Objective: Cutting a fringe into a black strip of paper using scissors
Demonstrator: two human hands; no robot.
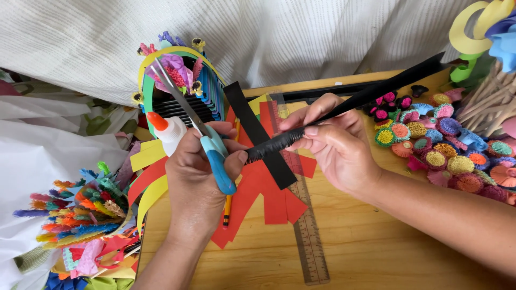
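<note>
Left hand (201, 172) fingers clamped on blue-handled scissors (207, 142), blades up. Right hand (330, 142) pinches black paper strip (355, 99) over desk (387, 241) centre. Strip light, floppy, tears easily; best gripped near fringed end.

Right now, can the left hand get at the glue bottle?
Probably not freely: the left hand is full, gripping the scissors. The glue bottle sits right beside its knuckles, nothing between them.

One head-worn camera looks steeply down, close over the wooden table (376, 252) and both hands.
</note>
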